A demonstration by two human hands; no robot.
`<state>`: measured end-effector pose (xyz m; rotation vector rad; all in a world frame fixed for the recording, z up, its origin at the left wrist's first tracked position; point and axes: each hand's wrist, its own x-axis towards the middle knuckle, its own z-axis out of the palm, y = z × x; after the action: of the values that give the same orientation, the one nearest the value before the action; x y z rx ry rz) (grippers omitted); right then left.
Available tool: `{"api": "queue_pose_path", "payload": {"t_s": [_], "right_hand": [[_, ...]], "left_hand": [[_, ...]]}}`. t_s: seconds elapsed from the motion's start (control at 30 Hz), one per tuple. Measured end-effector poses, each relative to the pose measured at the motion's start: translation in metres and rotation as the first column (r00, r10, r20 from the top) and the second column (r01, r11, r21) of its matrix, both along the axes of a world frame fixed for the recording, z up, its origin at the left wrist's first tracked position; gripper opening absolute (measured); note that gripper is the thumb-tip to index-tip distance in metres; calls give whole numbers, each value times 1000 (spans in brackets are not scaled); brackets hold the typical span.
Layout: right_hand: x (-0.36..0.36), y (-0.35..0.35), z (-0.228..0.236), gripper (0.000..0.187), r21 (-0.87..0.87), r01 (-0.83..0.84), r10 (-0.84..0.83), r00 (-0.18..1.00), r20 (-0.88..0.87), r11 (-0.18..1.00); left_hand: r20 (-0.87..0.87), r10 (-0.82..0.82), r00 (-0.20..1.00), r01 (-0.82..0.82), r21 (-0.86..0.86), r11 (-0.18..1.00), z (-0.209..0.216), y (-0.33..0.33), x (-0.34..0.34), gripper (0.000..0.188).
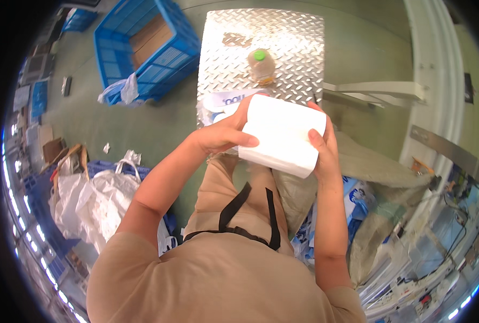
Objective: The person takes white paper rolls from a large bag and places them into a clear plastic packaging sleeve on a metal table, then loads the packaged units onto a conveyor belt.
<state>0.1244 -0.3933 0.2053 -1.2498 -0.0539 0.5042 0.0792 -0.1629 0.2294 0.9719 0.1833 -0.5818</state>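
Both hands hold up a plain white block (282, 132) that looks like a roll or pack of white paper; its exact kind does not show. My left hand (226, 133) grips its left end, thumb on top and the other fingers mostly hidden behind. On the right end, my right hand (328, 148) closes round it with the thumb pressed on the upper face. Just beyond, a white plastic package (227, 99) with blue print lies on the table's near left part, partly covered by the block. A clear bottle with a green cap (261, 65) stands farther back.
The table (298, 37) has a shiny metal tread-plate top. A blue plastic crate (166, 62) sits on the floor at the far left. White sacks (102, 202) are heaped at the near left. Beige sacking (358, 156) and a pale metal frame (379, 89) are at the right.
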Motion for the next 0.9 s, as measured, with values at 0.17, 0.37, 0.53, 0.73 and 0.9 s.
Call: {"api": "queue_pose_path", "payload": {"t_s": [0.17,0.37,0.53,0.73,0.9], "right_hand": [[-3,-68,78,51,-93,296,-300,953,-34,951],[-18,-226,153,56,-147,961,-946,259,197,232],[-12,-321,125,58,-455,856,-948,310,72,245],[-5,-195,143,47,-591,802,-451,561,695,86],[-48,-76,136,64,-397,175,-116,979,169,901]], "left_hand": [[-75,-70,995,48,-268,962,37,-32,7,96],[-310,-31,950,-99,-396,913,23,-42,2,50],[-393,50,918,-117,-148,982,41,-66,3,45],[-252,26,967,-40,-50,998,55,-84,9,45],[-139,-112,984,83,-199,977,70,-103,4,50]]}}
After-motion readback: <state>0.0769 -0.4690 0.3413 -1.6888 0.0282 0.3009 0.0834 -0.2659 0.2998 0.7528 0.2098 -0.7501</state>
